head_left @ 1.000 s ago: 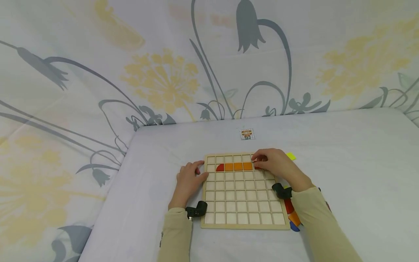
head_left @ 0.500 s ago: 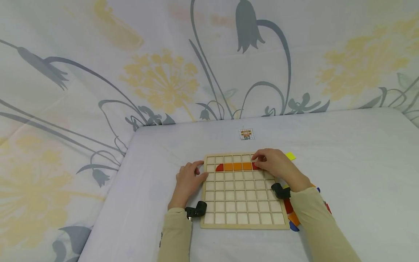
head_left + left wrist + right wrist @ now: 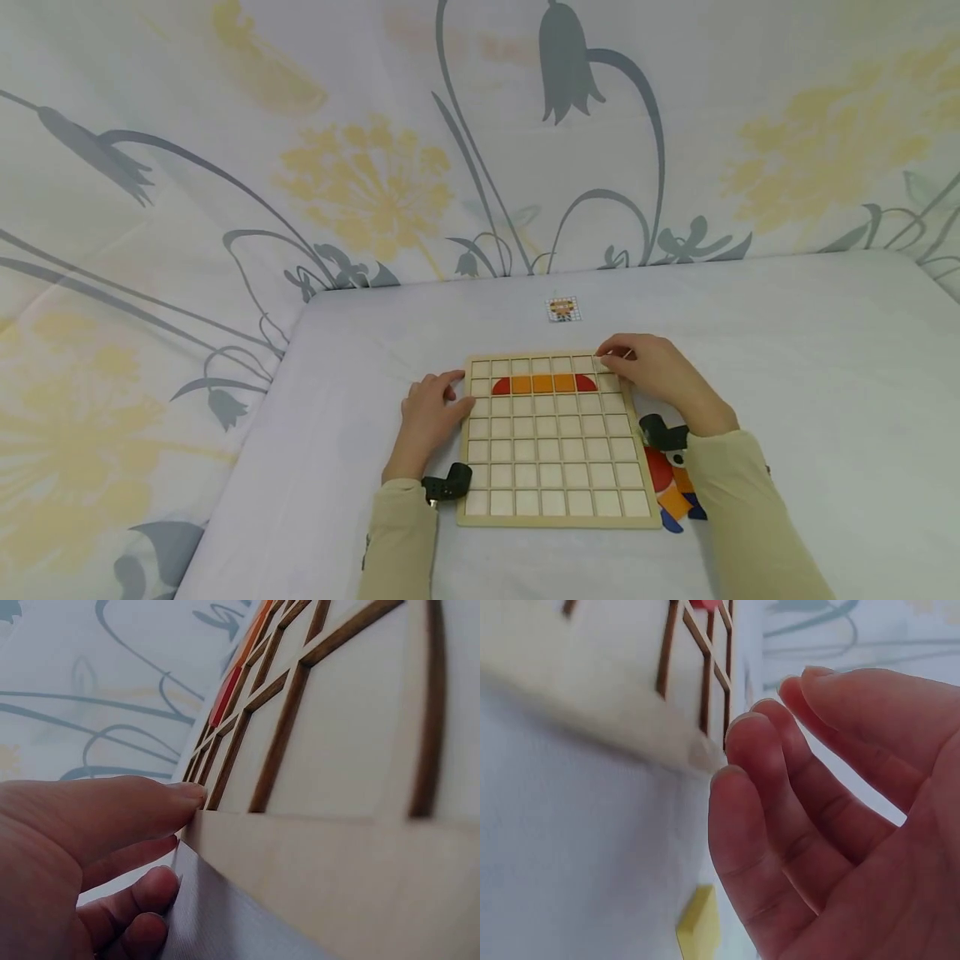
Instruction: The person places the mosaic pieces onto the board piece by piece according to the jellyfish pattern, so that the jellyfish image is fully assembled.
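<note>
A wooden grid board (image 3: 546, 429) lies on the white cloth. In its second row sit a red quarter-circle tile (image 3: 501, 387), several orange square tiles (image 3: 542, 384) and another red quarter-circle tile (image 3: 586, 383). My left hand (image 3: 430, 418) touches the board's left edge with thumb and index finger. In the left wrist view, a digit rests on the frame and the other fingers (image 3: 154, 889) curl loosely beside it. By the board's upper right corner hovers my right hand (image 3: 656, 372). Its fingers (image 3: 739, 825) are relaxed and hold nothing in the right wrist view.
Loose red, orange and blue tiles (image 3: 673, 503) lie along the board's lower right side, partly under the right sleeve. A small pattern card (image 3: 562, 309) lies beyond the board. A yellow piece (image 3: 699, 926) shows below the right hand. Flowered cloth hangs behind.
My right hand has let go of the red quarter-circle tile and moved right, off the row. That tile now shows fully in its cell. The left hand has stayed in place.
</note>
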{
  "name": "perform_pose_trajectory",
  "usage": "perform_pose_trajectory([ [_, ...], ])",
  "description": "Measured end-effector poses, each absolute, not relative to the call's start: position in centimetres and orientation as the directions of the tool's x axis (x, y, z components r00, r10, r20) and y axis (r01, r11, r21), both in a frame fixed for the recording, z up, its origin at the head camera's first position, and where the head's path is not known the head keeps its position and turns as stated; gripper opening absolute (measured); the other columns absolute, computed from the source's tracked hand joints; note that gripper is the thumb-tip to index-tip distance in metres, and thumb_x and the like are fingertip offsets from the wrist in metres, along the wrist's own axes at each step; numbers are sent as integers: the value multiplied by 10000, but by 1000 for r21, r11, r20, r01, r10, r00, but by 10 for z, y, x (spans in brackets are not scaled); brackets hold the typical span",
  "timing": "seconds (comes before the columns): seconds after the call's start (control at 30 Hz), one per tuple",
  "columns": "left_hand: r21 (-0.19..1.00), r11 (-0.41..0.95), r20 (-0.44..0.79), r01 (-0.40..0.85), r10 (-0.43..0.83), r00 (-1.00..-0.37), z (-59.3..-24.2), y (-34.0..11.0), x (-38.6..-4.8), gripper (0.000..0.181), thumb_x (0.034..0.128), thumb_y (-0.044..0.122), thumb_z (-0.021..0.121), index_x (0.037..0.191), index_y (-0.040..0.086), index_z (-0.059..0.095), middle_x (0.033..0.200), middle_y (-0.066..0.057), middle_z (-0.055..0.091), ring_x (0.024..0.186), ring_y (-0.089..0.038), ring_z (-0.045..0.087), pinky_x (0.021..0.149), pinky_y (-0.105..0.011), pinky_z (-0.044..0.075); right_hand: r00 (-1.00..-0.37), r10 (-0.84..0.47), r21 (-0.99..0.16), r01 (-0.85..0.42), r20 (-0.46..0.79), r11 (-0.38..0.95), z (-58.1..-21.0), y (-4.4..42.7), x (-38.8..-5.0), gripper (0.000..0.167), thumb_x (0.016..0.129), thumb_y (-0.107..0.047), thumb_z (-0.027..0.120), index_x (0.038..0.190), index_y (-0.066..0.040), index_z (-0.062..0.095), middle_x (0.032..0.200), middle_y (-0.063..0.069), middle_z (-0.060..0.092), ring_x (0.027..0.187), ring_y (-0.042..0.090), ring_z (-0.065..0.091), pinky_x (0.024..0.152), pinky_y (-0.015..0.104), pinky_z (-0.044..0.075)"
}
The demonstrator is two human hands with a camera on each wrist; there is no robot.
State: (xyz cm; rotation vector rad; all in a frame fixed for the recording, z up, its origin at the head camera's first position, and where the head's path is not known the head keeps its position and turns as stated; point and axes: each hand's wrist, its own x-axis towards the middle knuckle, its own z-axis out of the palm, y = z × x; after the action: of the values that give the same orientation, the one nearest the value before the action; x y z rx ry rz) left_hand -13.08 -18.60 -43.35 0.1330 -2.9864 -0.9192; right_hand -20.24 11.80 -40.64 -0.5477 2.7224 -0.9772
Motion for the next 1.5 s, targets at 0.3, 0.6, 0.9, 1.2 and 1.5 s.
perform_pose_trajectory([
  [0.3, 596, 795, 2, -111, -139, -990, -432, -184, -127, 401, 807, 297, 628, 1180, 157, 583, 1135, -85, 439, 1053, -305, 332, 869, -476, 257, -953, -294, -603, -192, -74, 774, -404, 148, -205, 244, 891, -218, 527, 1067, -64, 600, 973, 129, 576, 817, 245, 514, 694, 373, 435],
  [0.6, 599, 800, 15, -35, -55, -998, -435, -187, -125, 475, 822, 279, 612, 1247, 91, 516, 1394, -134, 290, 1283, -360, 181, 1001, -540, 138, -961, -246, -572, -130, -129, 810, -408, 164, -209, 307, 851, -195, 568, 1102, -18, 570, 937, 151, 536, 806, 274, 485, 705, 406, 418],
  [0.9, 602, 798, 6, 18, 19, -1000, -437, -188, -126, 521, 840, 282, 577, 1301, 68, 460, 1442, -165, 216, 1329, -363, 67, 1028, -536, 17, -952, -220, -560, -66, -214, 826, -411, 167, -208, 358, 821, -222, 623, 1102, -10, 555, 1018, 196, 501, 875, 322, 445, 794, 479, 395],
  [1.2, 614, 789, 5, 18, 19, -1000, -437, -189, -128, 516, 841, 267, 572, 1302, 65, 457, 1441, -168, 217, 1330, -354, 71, 1026, -535, 14, -957, -254, -592, -123, -142, 796, -409, 156, -207, 237, 833, -199, 607, 1018, -57, 564, 922, 122, 549, 813, 264, 476, 710, 395, 411],
  [1.5, 608, 794, 9, 24, 23, -1000, -436, -189, -129, 516, 842, 262, 578, 1301, 62, 457, 1439, -171, 222, 1328, -359, 76, 1025, -538, 17, -954, -298, -658, -206, -30, 724, -407, 120, -205, 223, 826, -264, 635, 956, -86, 603, 868, 39, 600, 798, 194, 528, 697, 350, 431],
])
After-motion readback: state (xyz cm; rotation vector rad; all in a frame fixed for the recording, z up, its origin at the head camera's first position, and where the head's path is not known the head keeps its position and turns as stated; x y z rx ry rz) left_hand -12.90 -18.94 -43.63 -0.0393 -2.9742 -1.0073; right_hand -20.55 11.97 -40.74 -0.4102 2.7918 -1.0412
